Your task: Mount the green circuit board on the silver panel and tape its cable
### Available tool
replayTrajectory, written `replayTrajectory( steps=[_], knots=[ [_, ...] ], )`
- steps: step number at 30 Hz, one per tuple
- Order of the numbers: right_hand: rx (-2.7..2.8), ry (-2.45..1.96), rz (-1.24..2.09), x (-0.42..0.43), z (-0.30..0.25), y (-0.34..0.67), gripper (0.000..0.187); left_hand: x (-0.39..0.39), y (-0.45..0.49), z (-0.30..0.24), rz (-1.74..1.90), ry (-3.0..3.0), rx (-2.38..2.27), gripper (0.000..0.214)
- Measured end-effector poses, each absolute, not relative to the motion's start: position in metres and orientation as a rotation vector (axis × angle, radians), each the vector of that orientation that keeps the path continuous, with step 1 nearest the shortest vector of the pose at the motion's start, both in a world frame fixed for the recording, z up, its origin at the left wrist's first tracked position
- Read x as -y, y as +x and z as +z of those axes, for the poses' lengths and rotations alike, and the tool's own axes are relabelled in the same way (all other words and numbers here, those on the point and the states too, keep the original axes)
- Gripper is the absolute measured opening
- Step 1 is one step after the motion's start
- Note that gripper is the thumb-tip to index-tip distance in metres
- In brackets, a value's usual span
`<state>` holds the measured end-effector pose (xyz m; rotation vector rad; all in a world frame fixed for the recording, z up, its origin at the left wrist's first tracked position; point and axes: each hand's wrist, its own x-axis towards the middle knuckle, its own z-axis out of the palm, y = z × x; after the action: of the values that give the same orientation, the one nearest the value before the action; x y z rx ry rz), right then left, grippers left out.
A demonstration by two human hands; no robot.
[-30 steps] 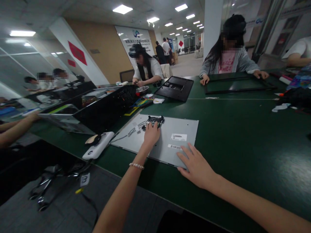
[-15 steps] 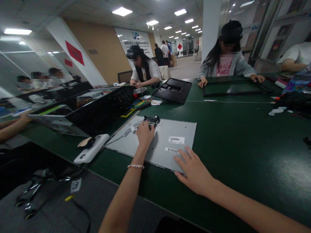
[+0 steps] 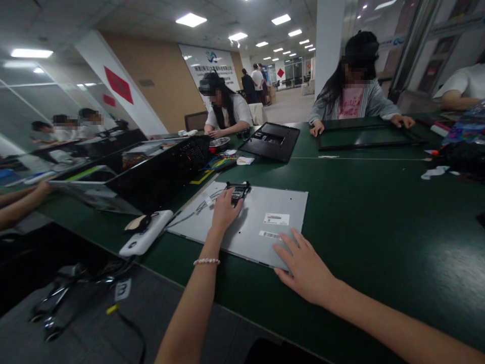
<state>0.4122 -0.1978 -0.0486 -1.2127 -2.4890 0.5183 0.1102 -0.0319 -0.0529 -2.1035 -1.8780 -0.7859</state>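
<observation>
Both forearms, left (image 3: 193, 308) and right (image 3: 390, 318), are bare and slender, tapering toward the wrists. On the left wrist, over the near edge of the table (image 3: 359, 242), is a bracelet (image 3: 206, 261): one strand of small round beads, pale, whitish mixed with pinkish. The left grip (image 3: 226, 210) and right grip (image 3: 305, 265) are ungloved, with slim fingers. Beyond that edge, a black shape (image 3: 278, 354) may be clothing or a seat; which is unclear.
</observation>
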Motion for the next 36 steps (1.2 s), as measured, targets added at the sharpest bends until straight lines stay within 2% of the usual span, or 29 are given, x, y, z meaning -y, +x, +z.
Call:
replayTrajectory(
  steps=[4,22,29,36],
  knots=[
    [2.487,-1.217,0.515,0.198,-0.050,0.412,0.054,0.029,0.118,-0.061,-0.622,-2.230,1.815,0.043],
    [2.509,-1.229,0.511,0.199,-0.047,0.412,0.054,0.029,0.123,-0.058,-0.601,-2.109,1.893,0.030],
    [2.506,-1.218,0.490,0.199,-0.048,0.413,0.054,0.038,0.105,-0.045,-0.628,-1.695,2.134,0.026],
    [2.509,-1.223,0.495,0.199,-0.050,0.413,0.054,0.043,0.073,-0.040,-0.502,-1.419,2.357,0.033]
  ],
)
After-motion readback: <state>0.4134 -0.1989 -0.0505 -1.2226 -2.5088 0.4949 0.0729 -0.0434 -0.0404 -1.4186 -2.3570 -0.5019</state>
